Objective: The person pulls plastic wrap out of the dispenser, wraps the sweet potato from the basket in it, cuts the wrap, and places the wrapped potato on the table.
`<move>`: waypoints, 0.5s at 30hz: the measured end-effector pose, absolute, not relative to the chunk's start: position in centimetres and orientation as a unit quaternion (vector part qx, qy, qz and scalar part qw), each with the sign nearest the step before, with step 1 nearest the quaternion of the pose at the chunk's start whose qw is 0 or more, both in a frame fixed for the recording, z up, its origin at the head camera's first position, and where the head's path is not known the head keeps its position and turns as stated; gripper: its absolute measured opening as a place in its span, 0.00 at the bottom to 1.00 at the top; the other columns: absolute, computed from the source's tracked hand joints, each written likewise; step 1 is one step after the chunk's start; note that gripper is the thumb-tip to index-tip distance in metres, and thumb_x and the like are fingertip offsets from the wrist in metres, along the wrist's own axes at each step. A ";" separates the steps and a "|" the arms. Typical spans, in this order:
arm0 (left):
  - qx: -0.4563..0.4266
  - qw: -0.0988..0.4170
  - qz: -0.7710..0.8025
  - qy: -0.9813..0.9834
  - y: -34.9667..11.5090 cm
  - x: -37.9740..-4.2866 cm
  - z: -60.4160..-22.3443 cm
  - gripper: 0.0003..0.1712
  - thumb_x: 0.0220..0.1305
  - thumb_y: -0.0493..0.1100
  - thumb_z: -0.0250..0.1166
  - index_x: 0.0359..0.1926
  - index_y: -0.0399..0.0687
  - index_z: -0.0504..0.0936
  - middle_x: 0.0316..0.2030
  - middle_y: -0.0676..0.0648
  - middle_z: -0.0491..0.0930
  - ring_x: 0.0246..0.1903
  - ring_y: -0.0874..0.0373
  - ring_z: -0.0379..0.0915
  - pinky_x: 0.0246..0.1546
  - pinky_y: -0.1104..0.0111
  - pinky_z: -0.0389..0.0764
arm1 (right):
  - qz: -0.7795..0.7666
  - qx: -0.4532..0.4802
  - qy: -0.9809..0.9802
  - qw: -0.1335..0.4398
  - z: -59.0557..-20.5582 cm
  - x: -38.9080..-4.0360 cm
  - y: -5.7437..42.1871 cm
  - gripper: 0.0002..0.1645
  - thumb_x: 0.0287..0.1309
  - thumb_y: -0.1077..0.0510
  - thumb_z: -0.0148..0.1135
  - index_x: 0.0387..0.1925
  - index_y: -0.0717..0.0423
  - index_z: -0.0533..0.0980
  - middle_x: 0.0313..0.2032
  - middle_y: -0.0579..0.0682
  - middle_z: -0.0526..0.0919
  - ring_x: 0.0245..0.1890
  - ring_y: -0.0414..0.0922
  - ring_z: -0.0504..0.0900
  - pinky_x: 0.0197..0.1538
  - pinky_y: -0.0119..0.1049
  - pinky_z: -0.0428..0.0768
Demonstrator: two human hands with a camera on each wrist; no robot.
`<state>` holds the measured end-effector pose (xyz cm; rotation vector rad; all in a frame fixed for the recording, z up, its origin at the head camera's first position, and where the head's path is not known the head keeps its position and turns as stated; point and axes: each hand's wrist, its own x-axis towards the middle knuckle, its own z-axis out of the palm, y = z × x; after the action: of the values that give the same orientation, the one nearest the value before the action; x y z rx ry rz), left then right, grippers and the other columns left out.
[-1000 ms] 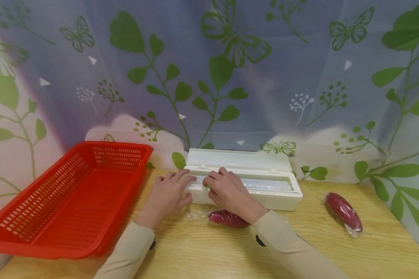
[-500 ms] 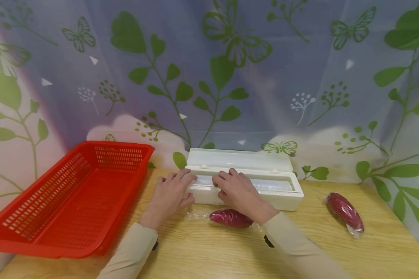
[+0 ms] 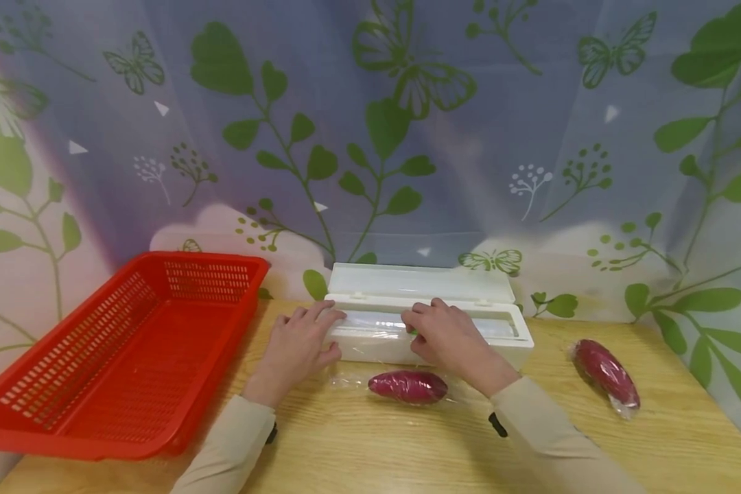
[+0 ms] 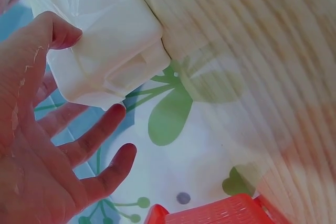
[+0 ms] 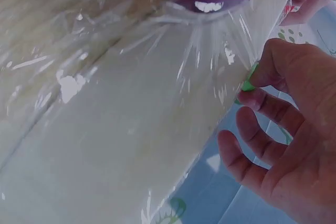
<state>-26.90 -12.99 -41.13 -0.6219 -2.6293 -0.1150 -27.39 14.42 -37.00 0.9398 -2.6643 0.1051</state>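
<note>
A long white cling film dispenser (image 3: 514, 353) lies with its lid (image 3: 420, 283) raised at the back. My left hand (image 3: 298, 346) grips its left end, thumb on the front and fingers spread on the far side. With thumb and forefinger, my right hand (image 3: 453, 339) pinches a small green slide cutter (image 5: 251, 78) at the film's edge, right of the box's middle. Clear cling film (image 5: 126, 135) comes out over the front and down to the table. On the film lies a purple-red sweet potato (image 3: 407, 387), in front of the box.
A red plastic basket (image 3: 182, 412) with slotted sides stands at the left. A second sweet potato (image 3: 608, 374), wrapped in film, lies on the wooden table (image 3: 370, 453) at the right. A patterned curtain (image 3: 500, 171) hangs close behind the box.
My right hand has slid to the right along the box with the green cutter, uncovering more of the sweet potato. The left hand stays at the box's left end.
</note>
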 end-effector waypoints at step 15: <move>-0.228 0.120 -0.102 -0.961 -13.9 -26.9 -40.3 0.28 0.69 0.53 0.65 0.68 0.60 0.75 0.72 0.46 0.70 0.58 0.39 0.79 0.54 0.34 0.78 | 0.051 0.320 -0.932 0.160 -37.0 -27.1 15.5 0.13 0.48 0.67 0.67 0.34 0.47 0.78 0.33 0.42 0.84 0.29 0.42 0.73 0.26 0.32 0.71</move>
<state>-26.89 -13.88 -40.27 -0.6655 -2.8087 -0.2996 -27.09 15.54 -37.03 0.9156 -2.6631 0.1460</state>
